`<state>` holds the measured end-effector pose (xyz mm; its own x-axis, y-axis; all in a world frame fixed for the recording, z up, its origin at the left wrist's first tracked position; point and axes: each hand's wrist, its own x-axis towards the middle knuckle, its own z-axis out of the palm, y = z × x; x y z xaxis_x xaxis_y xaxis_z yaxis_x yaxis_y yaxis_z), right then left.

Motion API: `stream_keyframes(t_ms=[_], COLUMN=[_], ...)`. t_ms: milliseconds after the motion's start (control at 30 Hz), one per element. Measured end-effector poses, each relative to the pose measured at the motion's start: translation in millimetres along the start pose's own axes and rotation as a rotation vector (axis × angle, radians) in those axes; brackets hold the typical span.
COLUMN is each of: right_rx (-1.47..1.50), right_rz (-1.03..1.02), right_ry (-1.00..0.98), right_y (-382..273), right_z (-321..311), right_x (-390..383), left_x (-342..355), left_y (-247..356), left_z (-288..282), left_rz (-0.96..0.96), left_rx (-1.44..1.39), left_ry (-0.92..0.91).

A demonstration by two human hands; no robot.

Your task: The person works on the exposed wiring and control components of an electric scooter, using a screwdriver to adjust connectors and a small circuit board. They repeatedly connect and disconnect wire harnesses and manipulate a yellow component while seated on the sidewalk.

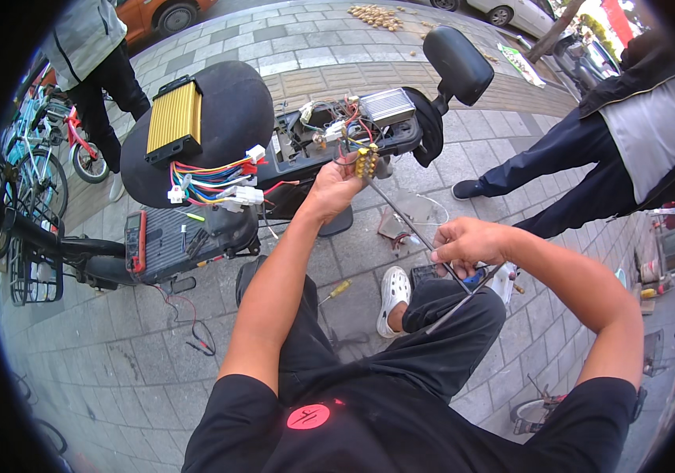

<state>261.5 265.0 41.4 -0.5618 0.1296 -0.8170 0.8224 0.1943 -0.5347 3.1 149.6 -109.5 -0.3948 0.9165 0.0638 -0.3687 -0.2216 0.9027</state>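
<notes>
Head view: both hands' grips pinching a long screwdriver (412,229) and a yellow connector (366,160) above grey paving (117,347).

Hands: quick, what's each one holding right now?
Left hand: closed on the yellow connector block.
Right hand: closed on the thin metal rod.

An outdoor street-side repair spot on a paved sidewalk (400,55). An opened electric scooter (219,126) with exposed wiring (215,181) fills the centre, bicycles (34,165) stand at left, and parked cars (511,9) line the top edge
</notes>
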Motion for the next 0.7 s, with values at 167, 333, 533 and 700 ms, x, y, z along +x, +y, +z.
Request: stream_keyframes(t_ms=[167,333,533,700], right_rx=[0.142,0.305,0.174,0.051], right_rz=[-0.044,-0.007,0.099,0.095], right_ry=[-0.016,-0.133,-0.067,0.054], right_y=[24.4,70.3,121.8,229.7], right_z=[9.7,19.9,78.1,153.9], right_x=[-14.5,-6.1,129.7,335.4], left_x=[-0.7,-2.8,-7.3,-10.6], left_y=[6.6,6.7,8.7,26.1], left_z=[2.4,0.4,3.0,8.9], left_rz=[-0.067,-0.115,-0.126,-0.166], left_rx=[0.001,-0.033,-0.257,-0.272], left_ry=[0.015,0.039,-0.005,-0.013])
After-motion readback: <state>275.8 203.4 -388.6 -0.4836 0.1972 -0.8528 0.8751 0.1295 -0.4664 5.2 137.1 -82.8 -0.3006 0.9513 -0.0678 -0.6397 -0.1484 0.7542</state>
